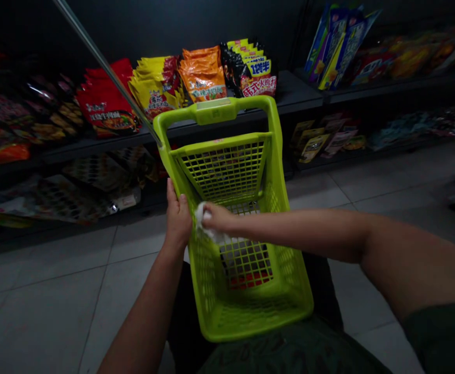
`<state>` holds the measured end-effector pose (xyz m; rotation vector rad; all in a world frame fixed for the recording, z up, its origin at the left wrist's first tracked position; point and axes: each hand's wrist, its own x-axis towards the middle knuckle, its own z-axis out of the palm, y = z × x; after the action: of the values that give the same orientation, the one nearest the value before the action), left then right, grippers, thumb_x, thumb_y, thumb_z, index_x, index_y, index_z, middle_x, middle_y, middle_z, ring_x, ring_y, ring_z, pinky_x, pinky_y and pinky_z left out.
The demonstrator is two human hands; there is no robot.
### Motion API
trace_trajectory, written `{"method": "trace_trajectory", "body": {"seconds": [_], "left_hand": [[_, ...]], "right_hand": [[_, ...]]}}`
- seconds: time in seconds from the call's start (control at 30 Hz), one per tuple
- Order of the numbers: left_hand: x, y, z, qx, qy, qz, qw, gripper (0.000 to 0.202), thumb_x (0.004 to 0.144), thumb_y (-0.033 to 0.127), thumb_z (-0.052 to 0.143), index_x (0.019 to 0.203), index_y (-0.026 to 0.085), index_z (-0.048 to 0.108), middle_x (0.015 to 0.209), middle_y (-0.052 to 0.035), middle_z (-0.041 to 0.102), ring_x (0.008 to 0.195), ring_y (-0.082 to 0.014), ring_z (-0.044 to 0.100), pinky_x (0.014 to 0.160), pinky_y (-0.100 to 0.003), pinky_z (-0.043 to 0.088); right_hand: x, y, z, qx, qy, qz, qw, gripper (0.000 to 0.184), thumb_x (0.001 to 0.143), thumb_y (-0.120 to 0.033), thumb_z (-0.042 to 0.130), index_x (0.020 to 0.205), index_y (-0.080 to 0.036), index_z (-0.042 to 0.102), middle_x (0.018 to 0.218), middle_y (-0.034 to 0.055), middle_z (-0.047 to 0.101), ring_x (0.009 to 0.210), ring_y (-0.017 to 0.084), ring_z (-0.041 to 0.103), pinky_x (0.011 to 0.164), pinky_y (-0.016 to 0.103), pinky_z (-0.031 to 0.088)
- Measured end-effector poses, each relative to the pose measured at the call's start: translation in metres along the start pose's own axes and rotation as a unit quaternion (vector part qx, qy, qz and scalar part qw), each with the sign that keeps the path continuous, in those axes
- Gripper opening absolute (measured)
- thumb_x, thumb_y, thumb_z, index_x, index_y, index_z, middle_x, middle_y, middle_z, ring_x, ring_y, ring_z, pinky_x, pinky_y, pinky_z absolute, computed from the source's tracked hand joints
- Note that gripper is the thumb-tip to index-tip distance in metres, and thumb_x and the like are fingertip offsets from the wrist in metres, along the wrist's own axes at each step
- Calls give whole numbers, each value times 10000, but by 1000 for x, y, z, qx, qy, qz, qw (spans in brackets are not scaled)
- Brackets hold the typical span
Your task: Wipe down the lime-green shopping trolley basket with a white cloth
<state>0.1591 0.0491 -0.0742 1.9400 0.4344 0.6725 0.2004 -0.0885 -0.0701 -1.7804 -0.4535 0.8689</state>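
A lime-green plastic shopping basket with mesh walls rests against my lap, its far end tilted up. My left hand grips the basket's left rim from outside. My right hand reaches across the basket and presses a crumpled white cloth against the inner left side. Part of the cloth is hidden under my fingers. A long metal pull rod rises from the basket's far left corner. Something red shows through the mesh at the bottom of the basket.
Dark store shelves stocked with bright snack and noodle packets run along the far side and to the right. Grey floor tiles spread around me on both sides of the basket. My dark-green clothing lies beneath it.
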Motion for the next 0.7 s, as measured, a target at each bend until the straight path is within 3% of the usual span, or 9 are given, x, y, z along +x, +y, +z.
{"method": "trace_trajectory", "body": {"seconds": [0.03,0.1,0.17,0.23,0.37,0.47,0.53,0.57,0.7], "left_hand": [[0,-1,1,0,1,-1,1000,658,1021,436,458,1610,247,233,1688,-79,267,1547,-183,260,1272,-346,182],[1,-1,2,0,4,-2,1000,660,1019,440,459,1609,245,237,1687,-81,270,1542,-185,275,1267,-338,197],[1,0,2,-2,5,-1,1000,656,1021,437,454,1608,239,239,1688,-80,265,1541,-181,276,1265,-325,198],[0,0,1,-2,6,2,1000,650,1026,428,445,1609,232,236,1694,-78,249,1547,-174,259,1267,-315,187],[-4,1,-5,2,4,13,1000,650,1032,413,437,1614,227,213,1701,-73,226,1557,-164,224,1272,-315,170],[-7,1,-9,9,4,12,1000,649,1037,401,427,1616,215,201,1704,-80,214,1562,-164,209,1277,-322,160],[-8,1,-10,16,3,13,1000,649,1037,399,429,1615,209,204,1706,-81,206,1566,-166,192,1282,-322,138],[-8,1,-10,19,4,14,1000,653,1034,402,438,1614,207,209,1706,-81,206,1567,-168,188,1283,-319,130],[-6,1,-11,33,7,15,999,665,1027,410,448,1609,180,222,1700,-102,220,1562,-178,210,1279,-314,149]], "right_hand": [[28,-12,-4,4,44,-12,999,359,834,-36,583,1160,-184,609,963,-44,662,888,112,590,790,218,474],[66,-26,-4,2,95,-22,995,385,872,-37,555,1231,-176,560,1053,-30,637,962,112,574,862,224,455],[71,-19,11,-7,111,-3,994,358,850,-20,567,1181,-156,569,1058,1,628,974,137,576,885,250,453],[44,7,34,-18,109,28,994,328,790,-10,605,1082,-157,589,1031,30,627,953,172,584,872,284,464],[-44,76,77,-18,38,116,992,385,675,-103,732,1015,-218,593,984,31,627,878,201,610,768,303,493],[-70,100,78,-14,-73,162,984,409,634,-169,778,1002,-235,613,885,11,644,786,199,624,672,295,498],[-49,94,63,-40,-110,139,983,355,628,-179,797,940,-227,635,817,-8,652,749,197,627,654,290,500],[-30,85,54,-57,-92,111,988,321,646,-178,796,925,-223,643,819,-13,662,763,195,634,670,286,504],[57,44,33,-120,76,5,990,280,831,-157,684,1103,-218,645,1057,1,715,958,179,655,833,262,510]]}}
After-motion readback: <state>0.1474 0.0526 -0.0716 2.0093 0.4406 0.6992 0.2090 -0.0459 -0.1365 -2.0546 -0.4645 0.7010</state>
